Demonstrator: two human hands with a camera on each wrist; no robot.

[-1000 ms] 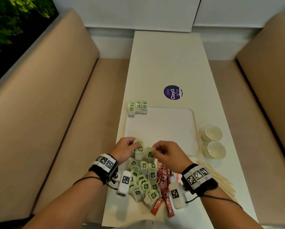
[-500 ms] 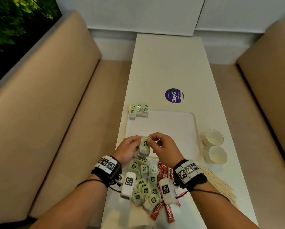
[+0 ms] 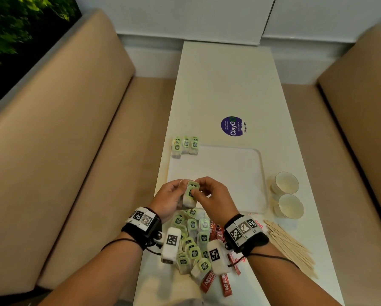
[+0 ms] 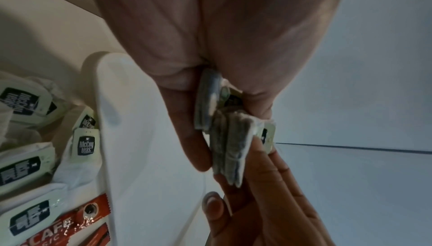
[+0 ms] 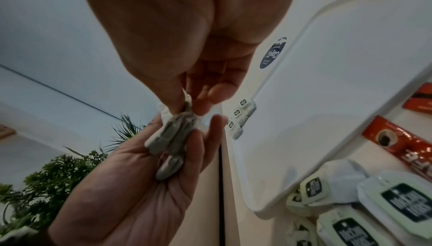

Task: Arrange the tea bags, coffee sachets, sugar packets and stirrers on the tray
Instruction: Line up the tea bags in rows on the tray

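Note:
Above the near edge of the white tray, my left hand and right hand meet around a small stack of green-tagged tea bags. The left hand cups the stack of tea bags from the side. The right hand pinches the top of the tea bags. Three tea bags lie in a row at the tray's far left corner. A pile of tea bags lies between my wrists, with red coffee sachets beside it.
Two paper cups stand right of the tray. Wooden stirrers lie fanned at the near right, with sugar packets partly under my right wrist. A purple round sticker sits beyond the tray. Beige benches flank the narrow table.
Both hands have lifted tea bags from the pile and brought them together into one stack, raised slightly toward the tray's near edge.

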